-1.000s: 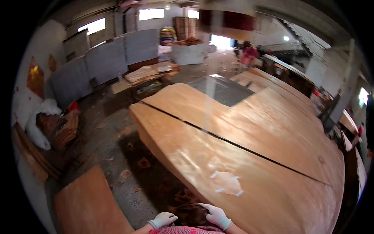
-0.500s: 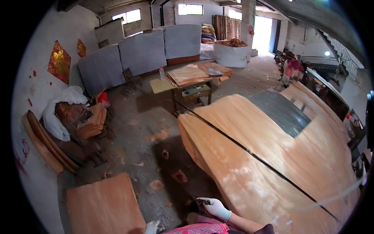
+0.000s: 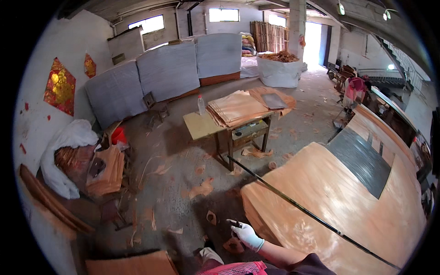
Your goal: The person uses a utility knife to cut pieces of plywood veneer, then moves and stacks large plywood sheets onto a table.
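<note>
My right hand (image 3: 245, 236), in a white glove, is closed on a small dark tool (image 3: 236, 229) whose exact kind is unclear. It is held just left of the large pale wood veneer sheets (image 3: 298, 188). A long black strip (image 3: 293, 206) lies diagonally across these sheets, with a dark grey sheet (image 3: 360, 162) at their far part. My left hand (image 3: 208, 256) is low at the lower edge, pale-gloved and partly hidden, its fingers unclear. A smaller veneer sheet (image 3: 128, 268) lies at the bottom left.
A small table (image 3: 201, 126) bears stacked sheets (image 3: 236, 105) and a bottle (image 3: 201, 104). Bundles (image 3: 105, 172) and curved boards (image 3: 52, 204) line the left wall. Covered panels (image 3: 167, 68) and a white sack (image 3: 278, 73) stand behind; a person in pink (image 3: 355, 89) bends at the back right.
The view has swung right and up, shifting the large sheets rightward and revealing more floor and the small table. My left hand has moved from the lower left toward my right hand since half a second ago.
</note>
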